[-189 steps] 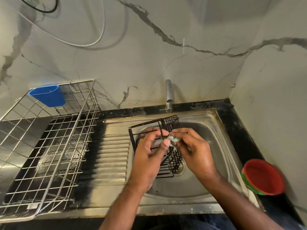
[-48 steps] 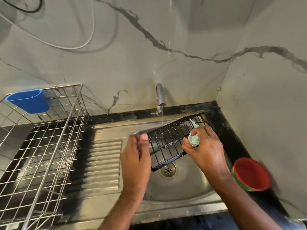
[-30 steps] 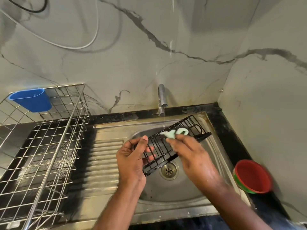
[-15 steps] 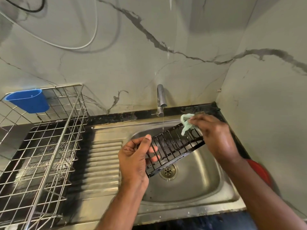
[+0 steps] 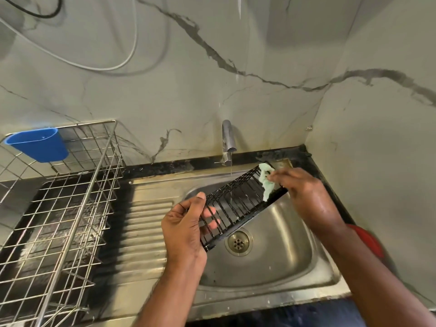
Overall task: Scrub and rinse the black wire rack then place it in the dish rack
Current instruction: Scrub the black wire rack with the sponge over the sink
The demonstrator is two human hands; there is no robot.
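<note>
The black wire rack (image 5: 238, 204) hangs tilted over the steel sink (image 5: 278, 260), its far end raised toward the back right corner. My left hand (image 5: 186, 227) grips the rack's near lower end, thumb on top and fingers underneath. My right hand (image 5: 304, 192) pinches a pale green scrub cloth (image 5: 266, 181) against the rack's far upper end. A thin stream of water falls from the tap (image 5: 227, 142) onto the rack. The silver wire dish rack (image 5: 59, 213) stands on the counter at the left.
A blue plastic cup holder (image 5: 39, 143) hangs on the dish rack's back corner. A red bowl (image 5: 370, 241) sits on the black counter at the right, mostly hidden by my right forearm. The sink drain (image 5: 238, 241) lies below the rack. Marble walls close in behind and to the right.
Over the last second my right hand with the cloth slid from the rack's middle to its far upper end. My left hand kept its grip on the near end.
</note>
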